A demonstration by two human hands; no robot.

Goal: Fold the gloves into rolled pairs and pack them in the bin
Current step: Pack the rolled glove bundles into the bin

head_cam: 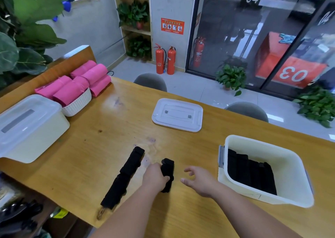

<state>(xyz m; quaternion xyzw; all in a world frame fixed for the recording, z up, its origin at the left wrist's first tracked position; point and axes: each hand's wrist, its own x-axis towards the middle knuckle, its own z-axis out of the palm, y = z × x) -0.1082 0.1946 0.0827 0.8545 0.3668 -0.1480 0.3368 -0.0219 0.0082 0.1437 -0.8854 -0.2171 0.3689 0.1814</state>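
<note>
My left hand (pixel 155 178) grips a black rolled glove pair (pixel 167 167) that rests on the wooden table (pixel 108 129). A row of several more black rolled pairs (pixel 123 178) lies to its left, running diagonally toward the table's near edge. My right hand (pixel 197 180) hovers open just right of the gripped roll, fingers spread, holding nothing. At the right stands a white open bin (pixel 282 150) with several black rolled pairs (pixel 252 174) packed inside.
The bin's white lid (pixel 177 114) lies flat at the table's middle. A closed white box (pixel 27 127) stands at the left, beside a white basket (pixel 78 104) of pink rolls (pixel 81 81). Two grey chairs (pixel 248 110) stand behind the table.
</note>
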